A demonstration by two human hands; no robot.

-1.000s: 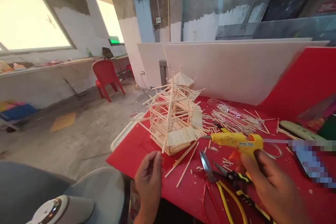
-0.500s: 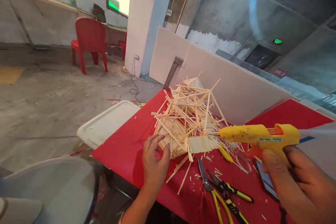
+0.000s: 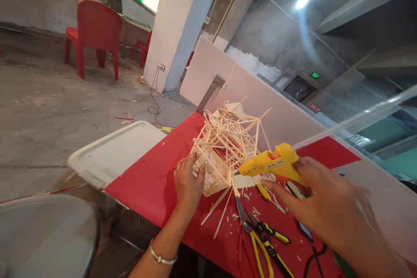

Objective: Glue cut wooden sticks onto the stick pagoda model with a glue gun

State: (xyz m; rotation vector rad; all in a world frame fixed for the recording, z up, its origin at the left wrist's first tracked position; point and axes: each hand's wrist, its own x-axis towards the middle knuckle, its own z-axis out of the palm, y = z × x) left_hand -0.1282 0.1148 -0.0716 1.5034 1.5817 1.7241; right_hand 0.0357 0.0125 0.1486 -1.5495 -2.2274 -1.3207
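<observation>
A model tower built of thin wooden sticks lies tipped over on the red table. My left hand is closed on the model's lower left edge. My right hand grips a yellow hot glue gun by its handle. The gun's nozzle points left and sits close to the model's near side. A clear glue stick juts out from the back of the gun.
Yellow-handled cutters and loose sticks lie on the red table in front of the model. A white plastic lid sticks out at the table's left edge. White boards stand behind. Red chairs stand on the concrete floor.
The model went from upright to tipped on its side. My left hand moved onto its edge and closed. My right hand brought the glue gun's nozzle left to the model.
</observation>
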